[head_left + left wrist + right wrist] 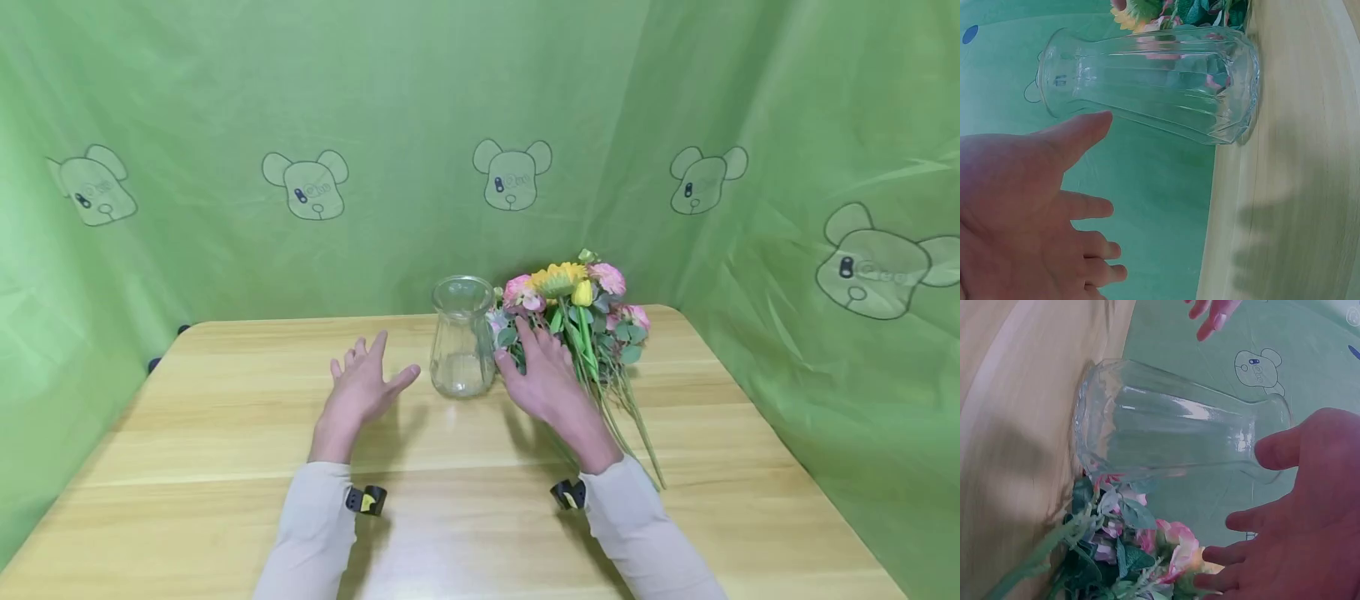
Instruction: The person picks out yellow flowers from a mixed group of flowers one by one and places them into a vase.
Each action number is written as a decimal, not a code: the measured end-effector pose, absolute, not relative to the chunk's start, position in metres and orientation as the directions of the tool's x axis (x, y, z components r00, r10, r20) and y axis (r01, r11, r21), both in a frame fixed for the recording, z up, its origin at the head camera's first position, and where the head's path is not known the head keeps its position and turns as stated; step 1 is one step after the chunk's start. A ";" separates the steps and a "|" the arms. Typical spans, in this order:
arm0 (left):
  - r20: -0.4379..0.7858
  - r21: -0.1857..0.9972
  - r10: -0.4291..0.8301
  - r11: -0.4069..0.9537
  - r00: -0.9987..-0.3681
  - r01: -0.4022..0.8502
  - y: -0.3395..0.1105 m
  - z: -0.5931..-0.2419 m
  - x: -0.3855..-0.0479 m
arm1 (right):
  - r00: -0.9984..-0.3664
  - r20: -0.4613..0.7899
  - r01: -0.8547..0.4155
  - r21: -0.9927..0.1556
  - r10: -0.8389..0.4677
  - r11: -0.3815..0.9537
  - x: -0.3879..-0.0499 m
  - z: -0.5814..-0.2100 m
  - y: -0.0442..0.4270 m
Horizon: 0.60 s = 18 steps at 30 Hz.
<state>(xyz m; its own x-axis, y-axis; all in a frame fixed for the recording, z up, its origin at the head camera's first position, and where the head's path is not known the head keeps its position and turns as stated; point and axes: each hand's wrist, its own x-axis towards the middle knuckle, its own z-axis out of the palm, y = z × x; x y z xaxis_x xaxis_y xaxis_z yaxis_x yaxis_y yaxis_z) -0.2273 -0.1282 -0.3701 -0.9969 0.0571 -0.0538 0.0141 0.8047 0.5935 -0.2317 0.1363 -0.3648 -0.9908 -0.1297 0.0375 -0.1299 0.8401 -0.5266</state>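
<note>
A clear glass vase (462, 354) stands upright on the wooden table, with nothing inside it. To its left my left hand (360, 389) hovers with fingers spread and thumb toward the glass. On the other side, my right hand (546, 375) is held between the vase and a bunch of artificial flowers (583, 292), partly covering them. In the right wrist view the right thumb overlaps the vase's neck (1266, 434); whether it touches cannot be told. The flowers, pink and yellow with green stems, lie on the table, stems toward me. Neither hand holds anything.
The table (465, 533) has a light wood-grain top. A green curtain (405, 100) with bear-head outlines hangs behind it and along both sides. Flower stems (641, 429) stretch across the right part toward the front.
</note>
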 end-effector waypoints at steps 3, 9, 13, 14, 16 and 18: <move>-0.056 0.609 0.069 0.793 -0.996 0.020 -0.128 -0.371 -0.228 | -0.985 0.042 -0.158 -0.588 -0.165 0.793 -0.233 -0.366 0.136; -0.030 0.665 0.117 0.744 -0.993 0.068 -0.123 -0.374 -0.232 | -0.975 0.018 -0.173 -0.685 -0.221 0.707 -0.237 -0.368 0.135; -0.003 0.695 0.134 0.712 -0.991 0.094 -0.117 -0.378 -0.235 | -0.975 -0.019 -0.127 -0.769 -0.221 0.627 -0.242 -0.374 0.133; 0.002 0.702 0.140 0.705 -0.990 0.101 -0.115 -0.380 -0.236 | -0.975 -0.024 -0.118 -0.790 -0.222 0.601 -0.243 -0.376 0.133; 0.008 0.722 0.148 0.684 -0.989 0.108 -0.112 -0.382 -0.237 | -0.971 -0.022 -0.117 -0.825 -0.239 0.553 -0.246 -0.380 0.132; 0.011 0.741 0.161 0.661 -0.987 0.116 -0.108 -0.385 -0.238 | -0.967 -0.020 -0.121 -0.838 -0.253 0.532 -0.248 -0.384 0.131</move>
